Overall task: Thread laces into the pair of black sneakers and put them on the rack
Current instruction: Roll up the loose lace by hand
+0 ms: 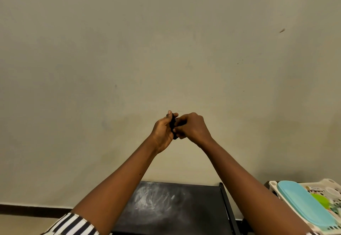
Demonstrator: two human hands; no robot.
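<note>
Both hands are raised before the wall, meeting on a small black bundle (173,126), seemingly the lace. Left hand (163,133) cups it with curled fingers; right hand (193,128) pinches it. Below stands the black rack (177,207); far right, a turquoise tray (302,205).

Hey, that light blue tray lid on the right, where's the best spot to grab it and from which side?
Pinch the blue lid along its long left edge, coming in from the left. It leans tilted in the white rack, so that edge looks exposed, while its right side lies against other items. Both hands are busy: left hand and right hand hold something small and black.
</note>
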